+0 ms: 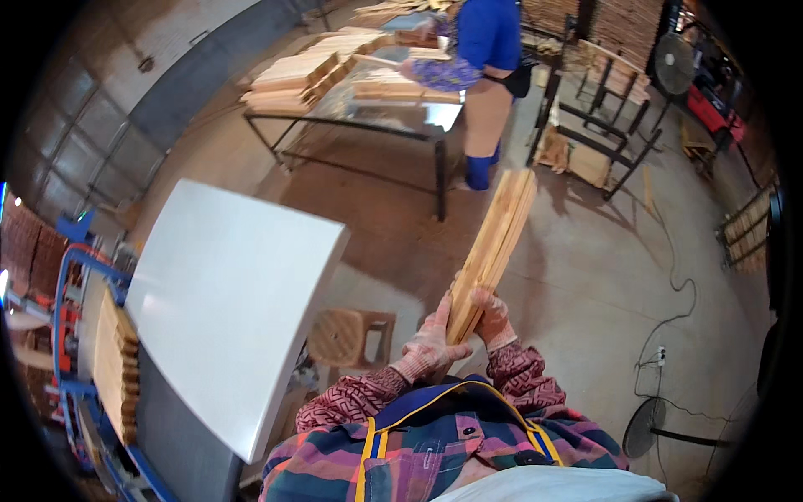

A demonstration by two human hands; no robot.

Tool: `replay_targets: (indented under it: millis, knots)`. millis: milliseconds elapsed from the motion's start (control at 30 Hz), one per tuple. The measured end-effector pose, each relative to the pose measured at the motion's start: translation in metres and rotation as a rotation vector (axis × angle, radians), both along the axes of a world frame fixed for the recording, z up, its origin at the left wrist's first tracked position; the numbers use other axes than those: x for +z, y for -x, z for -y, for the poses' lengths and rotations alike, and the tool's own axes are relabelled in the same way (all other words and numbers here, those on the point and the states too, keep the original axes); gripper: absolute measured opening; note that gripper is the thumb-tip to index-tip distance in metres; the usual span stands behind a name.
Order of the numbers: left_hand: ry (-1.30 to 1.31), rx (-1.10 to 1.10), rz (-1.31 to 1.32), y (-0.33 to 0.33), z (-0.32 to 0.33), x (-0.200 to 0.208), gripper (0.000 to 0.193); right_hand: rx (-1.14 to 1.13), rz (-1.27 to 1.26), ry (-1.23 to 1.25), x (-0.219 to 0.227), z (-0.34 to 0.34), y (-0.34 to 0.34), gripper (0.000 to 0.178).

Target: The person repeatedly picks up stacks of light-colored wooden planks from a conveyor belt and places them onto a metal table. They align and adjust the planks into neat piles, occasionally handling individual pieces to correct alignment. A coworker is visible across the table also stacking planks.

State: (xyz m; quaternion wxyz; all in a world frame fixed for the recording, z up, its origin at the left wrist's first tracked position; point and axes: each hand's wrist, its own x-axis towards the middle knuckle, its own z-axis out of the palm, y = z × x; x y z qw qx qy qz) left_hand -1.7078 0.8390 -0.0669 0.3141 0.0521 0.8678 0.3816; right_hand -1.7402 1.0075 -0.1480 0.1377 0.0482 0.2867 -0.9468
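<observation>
A bundle of long, pale wooden strips [495,244] is held in front of my body, its far end pointing forward and slightly right. My left hand [432,341], in a light work glove, closes round the near end from the left side. From the right, my right hand [493,320], gloved too, grips the same strips a little farther along. Part of the bundle's near end is hidden by my hands. To my left lies a large white panel [234,293] with a smooth top.
Below the panel's right edge stands a brown plastic stool [341,336]. A blue-framed machine [75,268] with stacked wood [113,368] is at left. Ahead, a person in blue [489,50] works at a metal-legged table [439,167] piled with boards [288,79]. Cables [687,305] cross the floor at right.
</observation>
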Motion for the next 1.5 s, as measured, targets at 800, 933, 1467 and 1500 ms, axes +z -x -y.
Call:
replay_targets:
  millis: [800, 933, 1467, 1500]
  knots:
    - [0.079, -0.421, 0.074, 0.38, -0.194, -0.037, 0.113, -0.319, 0.344, -0.136, -0.045, -0.194, 0.268, 0.048]
    - [0.189, -0.446, 0.108, 0.437, -0.263, -0.035, 0.11, -0.322, 0.39, -0.092, -0.082, -0.238, 0.317, 0.048]
    - [0.216, -0.43, 0.103, 0.666, -0.453, -0.04, 0.099, -0.394, 0.574, -0.075, -0.081, -0.428, 0.562, 0.05]
    - [0.134, -0.464, 0.028, 0.684, -0.456, -0.047, 0.09, -0.367, 0.579, -0.043, -0.088, -0.441, 0.574, 0.049]
